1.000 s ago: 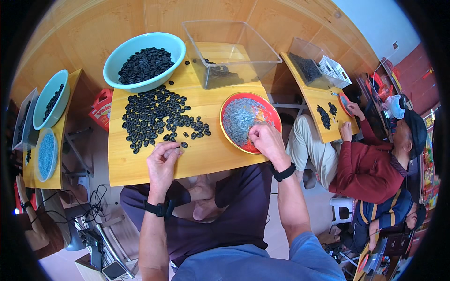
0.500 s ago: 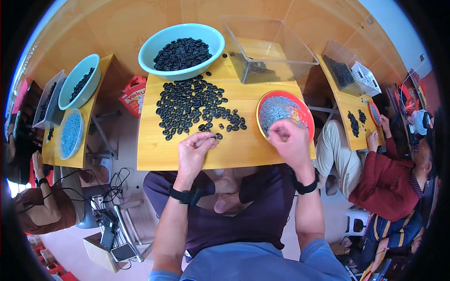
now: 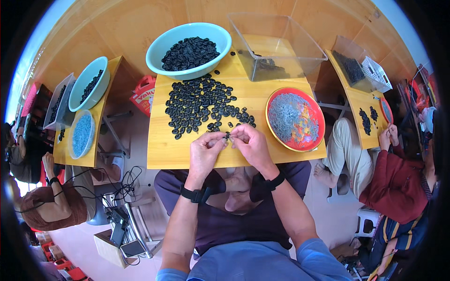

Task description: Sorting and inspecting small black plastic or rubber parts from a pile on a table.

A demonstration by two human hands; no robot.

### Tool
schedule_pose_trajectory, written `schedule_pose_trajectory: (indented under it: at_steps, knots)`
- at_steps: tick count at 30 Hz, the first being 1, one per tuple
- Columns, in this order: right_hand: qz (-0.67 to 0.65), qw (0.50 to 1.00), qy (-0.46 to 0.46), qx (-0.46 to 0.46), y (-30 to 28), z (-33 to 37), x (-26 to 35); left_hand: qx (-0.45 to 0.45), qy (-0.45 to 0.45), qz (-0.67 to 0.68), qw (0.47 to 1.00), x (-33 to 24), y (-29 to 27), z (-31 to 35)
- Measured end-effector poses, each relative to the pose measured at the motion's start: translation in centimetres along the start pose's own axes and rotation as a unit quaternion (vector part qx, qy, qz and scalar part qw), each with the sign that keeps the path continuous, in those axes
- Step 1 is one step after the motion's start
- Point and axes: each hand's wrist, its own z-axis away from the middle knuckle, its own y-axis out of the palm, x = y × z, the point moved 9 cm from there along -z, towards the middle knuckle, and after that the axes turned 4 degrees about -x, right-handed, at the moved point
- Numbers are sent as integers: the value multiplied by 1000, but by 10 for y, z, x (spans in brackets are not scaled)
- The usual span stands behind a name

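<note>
Near the front edge of the wooden table (image 3: 178,157), my two hands meet at the fingertips. My left hand (image 3: 204,149) pinches a small black oval part (image 3: 227,135) between thumb and forefinger. Right against that part, my right hand (image 3: 253,146) is closed in a pinch; whatever it holds is too small to make out. Just beyond the fingers spreads a loose pile of the same black oval parts (image 3: 192,105), which appear to have two holes each. To the right stands a red bowl (image 3: 320,122) holding many small grey metal pieces (image 3: 287,110) that look like screws.
A pale turquoise basin (image 3: 154,60) of black parts stands at the back left, beside a clear plastic bin (image 3: 304,58) with dark parts in it. Neighbouring tables on the left (image 3: 105,100) and right (image 3: 349,100) have people working at them. Cables (image 3: 117,185) hang at lower left.
My right hand has come left from the red bowl to meet my left hand at the black part. The whole view has shifted slightly.
</note>
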Motion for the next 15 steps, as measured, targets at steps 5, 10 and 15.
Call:
schedule_pose_trajectory:
  at_steps: [5, 10, 15]
  knots:
    - [-7, 1000, -4, 8, 0, 0, 1, 5, 25, -85, 996, -2, 1, 0]
    - [-16, 1000, -3, 14, 1, 1, -1, 3, 32, -81, 996, -2, 1, 0]
    - [-24, 1000, -5, 17, 1, 1, -2, -11, 28, -56, 998, -5, 3, 2]
